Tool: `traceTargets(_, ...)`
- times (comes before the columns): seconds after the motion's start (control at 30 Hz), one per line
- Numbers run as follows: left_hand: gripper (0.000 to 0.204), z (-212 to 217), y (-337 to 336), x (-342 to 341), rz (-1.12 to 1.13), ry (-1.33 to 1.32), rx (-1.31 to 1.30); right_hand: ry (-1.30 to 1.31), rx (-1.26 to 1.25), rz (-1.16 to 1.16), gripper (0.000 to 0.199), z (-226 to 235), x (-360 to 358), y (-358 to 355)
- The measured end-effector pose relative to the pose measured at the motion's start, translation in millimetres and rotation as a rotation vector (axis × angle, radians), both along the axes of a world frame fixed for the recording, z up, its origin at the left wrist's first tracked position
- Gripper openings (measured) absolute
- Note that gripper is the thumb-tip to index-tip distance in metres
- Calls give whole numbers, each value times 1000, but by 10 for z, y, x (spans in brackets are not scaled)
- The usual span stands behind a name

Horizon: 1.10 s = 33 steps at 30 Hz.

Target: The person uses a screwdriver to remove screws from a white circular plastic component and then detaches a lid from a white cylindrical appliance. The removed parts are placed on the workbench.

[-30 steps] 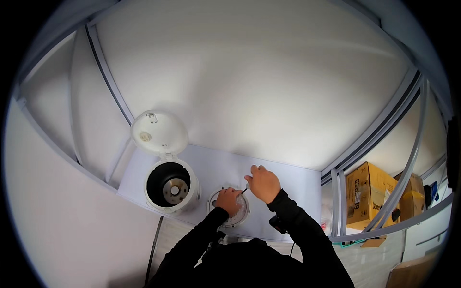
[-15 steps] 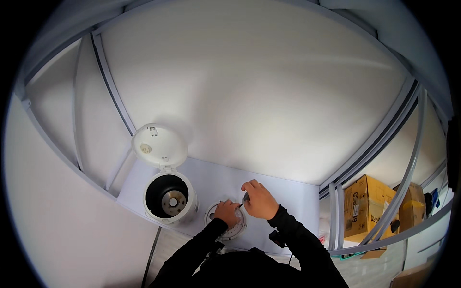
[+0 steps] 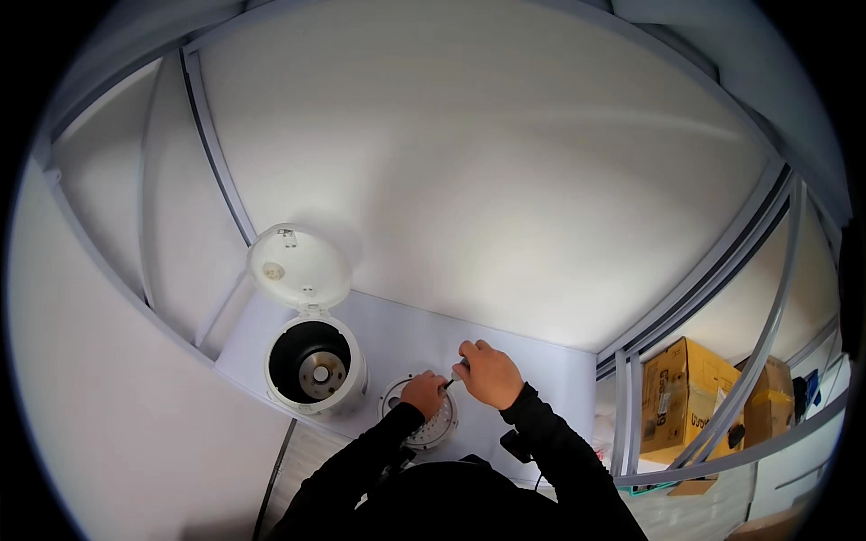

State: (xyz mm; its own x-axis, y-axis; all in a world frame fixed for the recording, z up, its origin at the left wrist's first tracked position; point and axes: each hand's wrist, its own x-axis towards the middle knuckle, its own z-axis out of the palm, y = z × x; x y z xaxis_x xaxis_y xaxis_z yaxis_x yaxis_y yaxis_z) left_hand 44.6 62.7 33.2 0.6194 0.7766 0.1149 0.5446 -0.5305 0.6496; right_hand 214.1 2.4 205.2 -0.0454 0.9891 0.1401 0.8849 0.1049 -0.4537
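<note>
My right hand (image 3: pixel 492 376) is closed around a screwdriver (image 3: pixel 464 362) with a dark handle. Its thin shaft slants down and left toward the fingertips of my left hand (image 3: pixel 422 393). Those left fingers are drawn together beside the shaft's tip, over a round white perforated lid plate (image 3: pixel 439 433). Whatever they pinch is too small to make out. To the left stands a white rice cooker (image 3: pixel 359 371), its lid (image 3: pixel 311 270) swung up. Inside the dark cavity a round metal heating plate (image 3: pixel 323 375) shows, and no inner pot is in it.
All this sits on a pale table (image 3: pixel 532 361) against a white back panel (image 3: pixel 469 198). Grey metal frame posts (image 3: pixel 622 415) rise at the right, with cardboard boxes (image 3: pixel 666 406) beyond them. A small black device (image 3: pixel 514 445) with a cable is by my right forearm.
The view has shifted a little. The screwdriver shaft now points slightly more toward my left fingertips, and both hands remain over or beside the perforated plate.
</note>
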Motion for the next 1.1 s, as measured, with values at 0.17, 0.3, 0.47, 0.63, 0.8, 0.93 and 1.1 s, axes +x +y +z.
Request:
traceTargets(0.17,16,-23,40,20,-25,-13,-77,47,255,236,31,-18,55,35)
traceTargets(0.3,16,-46,42,10,-20,-11,-91,39,75,108,33,120,-81,-39)
traceTargets(0.47,18,26,58,8,-17,25,-121,129,190,92,31,-10,-30,34)
traceTargets(0.63,23,8,80,9,-49,96,-30,160,235,17,34,-44,-29,43)
traceTargets(0.8,24,96,23,0,-19,92,-39,274,313,-122,38,-40,41,26)
traceTargets(0.93,21,22,38,-55,36,-41,-101,337,332,-186,38,123,92,-1)
traceTargets(1.1,17,-42,28,-126,-46,-86,-42,330,394,-167,37,168,143,-41)
